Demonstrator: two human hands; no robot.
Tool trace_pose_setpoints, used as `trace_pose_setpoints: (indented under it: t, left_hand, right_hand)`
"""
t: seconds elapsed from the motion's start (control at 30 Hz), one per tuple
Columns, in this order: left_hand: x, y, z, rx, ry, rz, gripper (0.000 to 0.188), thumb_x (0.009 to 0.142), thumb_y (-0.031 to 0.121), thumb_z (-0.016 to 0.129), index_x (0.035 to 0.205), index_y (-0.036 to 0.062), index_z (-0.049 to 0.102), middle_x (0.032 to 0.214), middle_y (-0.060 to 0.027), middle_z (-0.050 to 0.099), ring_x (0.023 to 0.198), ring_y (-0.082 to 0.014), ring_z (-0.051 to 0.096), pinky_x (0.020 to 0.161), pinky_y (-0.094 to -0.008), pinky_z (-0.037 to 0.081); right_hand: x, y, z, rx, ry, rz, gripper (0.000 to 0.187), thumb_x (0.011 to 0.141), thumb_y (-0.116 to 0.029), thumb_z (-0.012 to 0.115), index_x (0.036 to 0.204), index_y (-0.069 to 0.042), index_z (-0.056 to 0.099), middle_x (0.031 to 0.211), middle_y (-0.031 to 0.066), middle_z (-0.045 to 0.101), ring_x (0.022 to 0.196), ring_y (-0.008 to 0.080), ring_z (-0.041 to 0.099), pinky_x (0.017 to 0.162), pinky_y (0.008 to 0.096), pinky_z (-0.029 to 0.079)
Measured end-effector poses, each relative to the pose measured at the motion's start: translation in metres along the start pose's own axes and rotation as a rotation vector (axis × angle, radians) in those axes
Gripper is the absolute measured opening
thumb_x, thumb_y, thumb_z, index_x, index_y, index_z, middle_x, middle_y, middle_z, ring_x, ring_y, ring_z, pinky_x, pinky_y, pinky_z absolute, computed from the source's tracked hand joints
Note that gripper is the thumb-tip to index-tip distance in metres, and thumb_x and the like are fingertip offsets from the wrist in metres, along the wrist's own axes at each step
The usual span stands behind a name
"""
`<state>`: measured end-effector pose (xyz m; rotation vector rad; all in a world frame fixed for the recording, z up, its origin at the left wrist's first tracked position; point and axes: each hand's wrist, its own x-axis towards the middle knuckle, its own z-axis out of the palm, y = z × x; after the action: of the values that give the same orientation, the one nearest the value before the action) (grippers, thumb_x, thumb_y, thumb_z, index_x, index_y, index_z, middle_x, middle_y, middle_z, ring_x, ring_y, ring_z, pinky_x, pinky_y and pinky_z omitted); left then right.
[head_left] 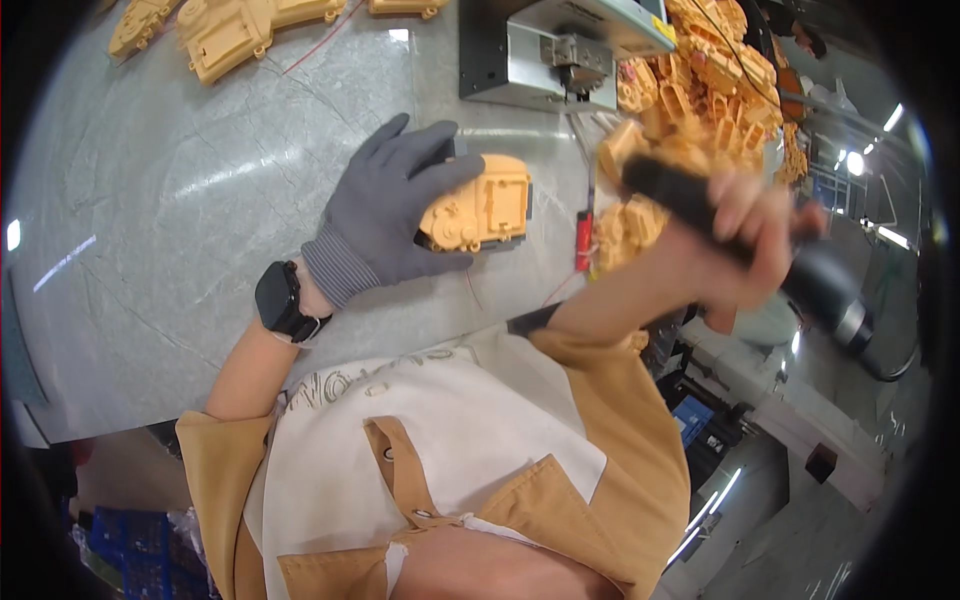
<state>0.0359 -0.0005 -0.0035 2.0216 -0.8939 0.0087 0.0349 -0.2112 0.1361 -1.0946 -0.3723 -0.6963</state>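
Note:
An orange-yellow plastic housing (488, 205) lies on the grey table, with a dark piece showing under its edges. My left hand (385, 205), in a grey glove, grips its left side, fingers at the far edge and thumb at the near one. Off to the right, my bare right hand (745, 235) is wrapped round a black electric screwdriver (825, 285), raised and smeared by motion. A metal collar and a curved cord or loop show at the tool's lower right end.
Behind the housing stands a grey metal screw feeder (560, 60). Heaped orange plastic parts (715, 70) fill the back right. More housings (235, 35) lie at the far left. A red cylindrical object (584, 240) sits right of the held housing on the grey table (160, 270).

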Motion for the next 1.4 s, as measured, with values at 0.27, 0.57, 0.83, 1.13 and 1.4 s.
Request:
trace_pose_setpoints:
  t: [0.27, 0.57, 0.83, 1.13, 1.4]
  left_hand:
    - [0.0, 0.003, 0.0, -0.014, -0.015, 0.003, 0.08, 0.054, 0.042, 0.079, 0.123, 0.0155, 0.049, 0.126, -0.016, 0.045, 0.113, -0.0313, 0.047, 0.106, -0.0494, 0.028]
    - [-0.007, 0.0, 0.002, -0.047, 0.006, -0.019, 0.083, 0.056, 0.044, 0.078, 0.126, 0.013, 0.045, 0.128, -0.0157, 0.044, 0.115, -0.033, 0.046, 0.106, -0.0492, 0.027]
    - [-0.002, -0.001, 0.002, -0.038, 0.007, -0.027, 0.087, 0.055, 0.04, 0.079, 0.129, 0.0124, 0.042, 0.128, -0.0147, 0.045, 0.116, -0.0311, 0.046, 0.106, -0.0473, 0.028]
    - [-0.007, -0.004, 0.002, -0.077, 0.057, -0.013, 0.091, 0.053, 0.038, 0.081, 0.129, 0.0088, 0.039, 0.128, -0.0146, 0.043, 0.115, -0.0319, 0.046, 0.104, -0.0468, 0.03]
    - [-0.012, 0.0, -0.003, -0.092, 0.282, -0.074, 0.077, 0.058, 0.039, 0.078, 0.12, 0.0059, 0.049, 0.105, -0.0119, 0.058, 0.1, -0.0324, 0.053, 0.096, -0.0434, 0.038]
  right_hand:
    - [0.038, 0.067, -0.008, -0.43, 0.036, -0.018, 0.038, 0.067, 0.012, 0.054, 0.101, 0.002, 0.042, 0.061, 0.0105, 0.053, 0.045, 0.0206, 0.05, 0.051, 0.0368, 0.048]
    - [-0.042, 0.014, 0.044, -0.298, -0.258, 0.038, 0.04, 0.074, -0.003, 0.049, 0.113, -0.003, 0.043, 0.058, 0.0065, 0.046, 0.046, 0.018, 0.045, 0.05, 0.0357, 0.041]
    - [-0.04, 0.034, 0.042, -0.274, -0.321, 0.043, 0.044, 0.074, -0.001, 0.046, 0.117, -0.002, 0.039, 0.058, 0.0101, 0.046, 0.046, 0.0203, 0.046, 0.051, 0.0371, 0.043]
    - [-0.04, 0.048, 0.059, -0.545, -0.249, 0.191, 0.037, 0.072, 0.0, 0.046, 0.109, -0.003, 0.041, 0.058, 0.0101, 0.045, 0.046, 0.0201, 0.045, 0.053, 0.038, 0.043]
    - [-0.047, 0.048, 0.051, -0.337, -0.192, 0.201, 0.036, 0.071, 0.005, 0.052, 0.102, -0.006, 0.04, 0.06, 0.0083, 0.048, 0.047, 0.0189, 0.048, 0.052, 0.0355, 0.045]
